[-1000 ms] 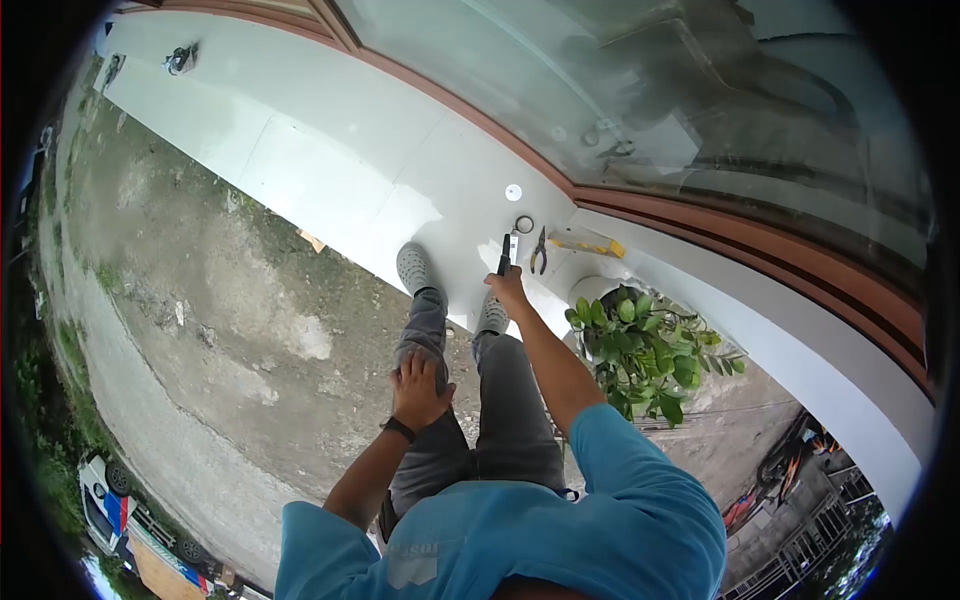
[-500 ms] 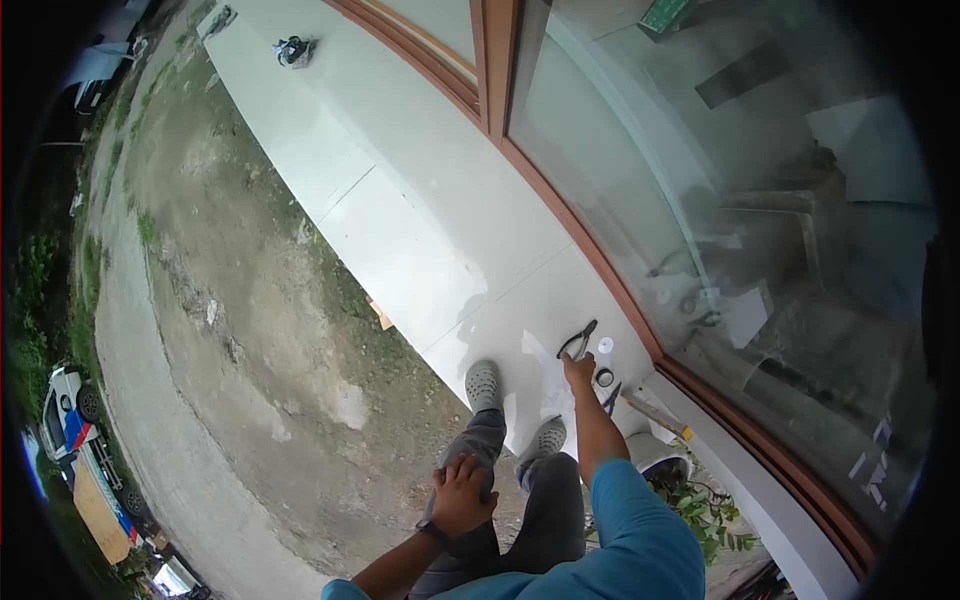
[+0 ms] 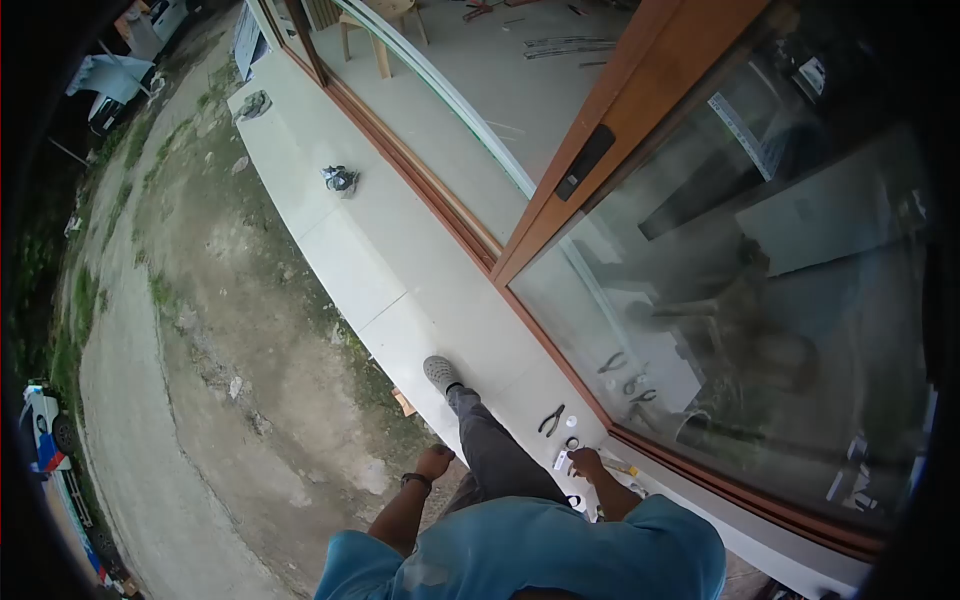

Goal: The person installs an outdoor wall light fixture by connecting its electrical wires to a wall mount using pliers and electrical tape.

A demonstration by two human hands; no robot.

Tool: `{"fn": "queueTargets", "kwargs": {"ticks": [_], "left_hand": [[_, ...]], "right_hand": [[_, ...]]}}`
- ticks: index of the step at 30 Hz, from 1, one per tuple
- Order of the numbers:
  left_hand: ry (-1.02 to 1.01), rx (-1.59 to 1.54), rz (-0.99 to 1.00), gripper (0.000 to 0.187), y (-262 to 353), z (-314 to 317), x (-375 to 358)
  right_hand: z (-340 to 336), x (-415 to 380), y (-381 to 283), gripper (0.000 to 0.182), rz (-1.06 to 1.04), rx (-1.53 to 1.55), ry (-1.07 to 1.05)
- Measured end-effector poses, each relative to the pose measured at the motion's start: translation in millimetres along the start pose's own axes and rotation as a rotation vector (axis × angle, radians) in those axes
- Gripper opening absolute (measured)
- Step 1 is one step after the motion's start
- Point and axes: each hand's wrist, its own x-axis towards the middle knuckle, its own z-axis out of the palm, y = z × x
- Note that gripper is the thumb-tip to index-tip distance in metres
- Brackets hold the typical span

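Note:
My right hand [image 3: 587,463] is low beside the ledge, near the door's bottom frame, with its fingers curled. What it holds, if anything, is too small to make out. A small white item [image 3: 560,460] and a roll of tape [image 3: 571,443] are right by its fingers. Pliers with dark handles [image 3: 551,420] lie apart from it on the pale tiles, a white disc [image 3: 571,421] beside them. My left hand [image 3: 435,460] hangs over the ledge's outer edge, fingers curled in and nothing visible in them.
A wood-framed glass door [image 3: 560,215] borders the tiled ledge [image 3: 375,255] on the right. One grey clog [image 3: 440,374] stands on the tiles. A yellow-ended tool [image 3: 622,467] lies behind my right hand. Farther along is a dark bundle [image 3: 340,179]. Bare ground [image 3: 270,330] drops off left.
My right hand has left the pliers, which now lie on the tiles. My left hand has come off my knee. My body and view have shifted, with one foot farther along the ledge.

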Motion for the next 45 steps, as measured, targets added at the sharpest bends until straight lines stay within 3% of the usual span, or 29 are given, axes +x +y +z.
{"fn": "queueTargets", "kwargs": {"ticks": [3,5,6,7,8,11,14,17,18,20,21,22,23,24,25,26,27,28,29,31,33,34,38,39,41,42,43,44,45], "left_hand": [[0.188,-0.117,-0.060,0.042,15,-115,14],[0.362,-0.174,-0.146,0.039,31,-188,18],[0.425,-0.234,-0.199,0.037,21,-219,25],[0.461,-0.312,-0.250,0.035,30,-250,22],[0.418,-0.329,-0.323,0.035,47,-282,19],[0.375,-0.119,-0.288,0.027,39,-354,55],[0.255,-0.084,-0.349,0.020,85,-410,90],[0.190,0.044,-0.203,0.018,132,-447,140],[0.076,0.131,-0.135,0.019,151,-464,164],[0.018,0.121,0.009,0.026,168,-492,222],[-0.060,0.287,0.259,0.028,162,-511,265],[-0.143,0.476,0.257,0.028,186,-531,300],[-0.296,0.761,0.393,0.026,234,-541,324],[-0.423,0.639,0.183,0.024,272,-566,340],[-0.408,0.645,0.218,0.020,310,-573,364],[-0.347,0.135,-0.291,0.019,342,-588,380],[-0.344,0.195,-0.213,0.018,378,-601,396],[-0.340,0.067,-0.225,0.020,405,-611,421],[-0.346,-0.048,-0.106,0.024,457,-630,454],[-0.260,-0.030,-0.191,0.023,510,-630,477],[-0.443,0.063,-0.179,0.021,545,-630,509],[-0.388,0.113,-0.176,0.022,553,-619,513],[-0.815,0.339,-0.163,0.022,596,-582,531],[-0.819,0.347,-0.164,0.022,586,-568,527],[-0.891,0.837,0.759,0.023,602,-510,553],[-0.887,0.846,0.763,0.023,605,-475,552],[-0.859,0.972,1.215,0.019,620,-452,540],[-0.848,0.692,0.797,0.023,680,-425,453],[-0.938,0.718,0.669,0.038,716,-390,411]], "right_hand": [[-32,54,-44,0.040,0.332,0.246,-0.146],[-51,110,-103,0.036,0.765,0.674,-0.035],[-52,142,-107,0.033,0.786,0.802,-0.097],[-69,171,-121,0.028,0.475,0.728,-0.263],[-95,194,-168,0.021,0.696,0.922,-0.114],[-174,244,-255,0.043,0.524,1.074,-0.036],[-230,271,-306,0.044,0.414,1.189,0.125],[-263,293,-331,0.041,0.477,1.199,0.200],[-266,297,-330,0.041,0.457,1.291,0.243],[-283,297,-348,0.044,0.589,1.271,0.370],[-295,303,-361,0.047,0.671,1.259,0.434],[-307,309,-376,0.051,0.737,1.253,0.528],[-315,302,-393,0.056,0.828,1.238,0.611],[-323,300,-410,0.063,0.892,1.204,0.701],[-333,300,-427,0.071,0.963,1.215,0.763],[-343,301,-442,0.076,0.997,1.252,0.810],[-361,304,-461,0.081,1.020,1.297,0.835],[-387,307,-480,0.086,1.036,1.273,0.838],[-417,310,-508,0.090,1.074,1.275,0.867],[-437,316,-525,0.092,1.047,1.349,0.933],[-452,320,-546,0.081,1.019,1.369,1.063],[-475,317,-562,0.081,0.991,1.362,1.111],[-496,320,-586,0.090,0.941,1.395,1.274],[-492,322,-585,0.094,0.945,1.396,1.269],[-506,324,-592,0.097,1.001,1.399,1.393],[-514,318,-593,0.100,1.002,1.346,1.345],[-519,317,-592,0.091,1.033,1.264,1.432],[-529,310,-594,0.082,1.054,1.189,1.352],[-540,296,-590,0.074,1.062,1.103,1.256]]}}
